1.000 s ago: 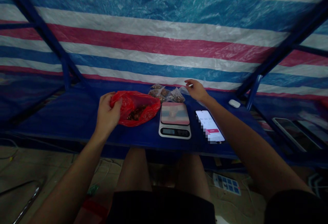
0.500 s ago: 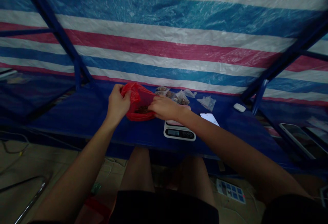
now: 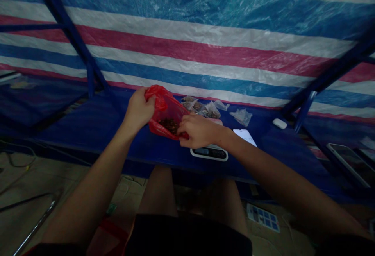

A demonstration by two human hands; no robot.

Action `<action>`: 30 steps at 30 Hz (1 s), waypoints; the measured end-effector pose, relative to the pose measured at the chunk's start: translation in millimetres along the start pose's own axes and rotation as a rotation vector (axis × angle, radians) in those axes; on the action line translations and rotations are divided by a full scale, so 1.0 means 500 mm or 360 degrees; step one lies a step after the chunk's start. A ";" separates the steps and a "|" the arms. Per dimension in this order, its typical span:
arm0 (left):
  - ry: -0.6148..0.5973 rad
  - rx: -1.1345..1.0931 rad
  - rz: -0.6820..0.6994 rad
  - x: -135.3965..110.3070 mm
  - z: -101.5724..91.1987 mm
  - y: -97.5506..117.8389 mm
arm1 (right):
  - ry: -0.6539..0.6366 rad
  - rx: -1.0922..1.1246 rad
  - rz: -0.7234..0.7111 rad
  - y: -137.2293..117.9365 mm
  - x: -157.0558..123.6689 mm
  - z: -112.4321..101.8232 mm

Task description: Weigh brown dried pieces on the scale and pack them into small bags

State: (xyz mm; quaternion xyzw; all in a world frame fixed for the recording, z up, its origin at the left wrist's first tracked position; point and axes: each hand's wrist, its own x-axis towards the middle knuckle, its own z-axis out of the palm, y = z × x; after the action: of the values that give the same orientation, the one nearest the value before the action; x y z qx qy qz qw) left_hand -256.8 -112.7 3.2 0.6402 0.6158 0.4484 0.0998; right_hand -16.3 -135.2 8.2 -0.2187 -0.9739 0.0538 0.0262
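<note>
A red plastic bag (image 3: 172,109) is held open between my hands above the blue table. Small brown pieces (image 3: 169,125), too small to name, lie inside it. My left hand (image 3: 140,108) is closed on the bag's left rim. On the right side, my right hand (image 3: 195,130) pinches the bag's near edge with closed fingers. Partly under that hand stands a white digital kitchen scale (image 3: 209,153), its display lit. Behind the scale lie several small clear bags (image 3: 205,108) with brown contents.
Flat clear plastic bags (image 3: 241,117) lie right of the filled ones. A phone with a lit screen (image 3: 245,136) and a white rounded case (image 3: 279,123) rest further right. Blue metal struts (image 3: 304,111) and a striped tarp (image 3: 187,49) bound the table. A power strip (image 3: 263,217) is on the floor.
My right hand has moved from the bag's opening to its near right edge, over the scale. The bag gapes wider, showing more of the brown pieces. The whole view has shifted slightly.
</note>
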 end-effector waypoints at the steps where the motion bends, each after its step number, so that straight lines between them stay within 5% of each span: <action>1: -0.0051 0.0001 0.0055 -0.003 0.003 0.000 | 0.0041 0.0037 0.0021 -0.003 0.008 -0.007; 5: -0.0108 0.0150 0.0179 -0.027 0.018 -0.018 | 0.0137 0.0158 0.0097 -0.006 0.059 -0.015; 12: 0.0473 0.0627 0.0547 -0.112 0.024 -0.032 | -0.0416 -0.0016 0.0440 -0.003 0.129 0.007; 14: 0.0251 0.0613 0.0878 -0.128 0.024 -0.036 | -0.0446 -0.0035 0.0510 -0.001 0.132 0.010; 16: -0.0193 0.0574 0.1134 -0.136 0.024 -0.044 | -0.0435 0.0024 0.0475 0.005 0.131 0.010; 19: -0.0680 0.0701 0.1010 -0.136 0.022 -0.057 | -0.0393 0.0171 0.0377 0.015 0.128 0.008; 24: -0.0803 0.0908 0.0581 -0.127 0.006 -0.054 | -0.0311 0.0150 0.0416 0.018 0.132 0.022; 30: -0.0959 0.0793 0.0481 -0.130 -0.002 -0.063 | -0.0186 0.0145 0.0470 0.031 0.130 0.048</action>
State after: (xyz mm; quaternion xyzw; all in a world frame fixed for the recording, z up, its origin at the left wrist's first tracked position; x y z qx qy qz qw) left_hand -269.0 -163.3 -46.8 0.8304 0.5479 0.0879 0.0506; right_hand -70.3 -95.8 -15.7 -0.3547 -0.9276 0.1139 -0.0287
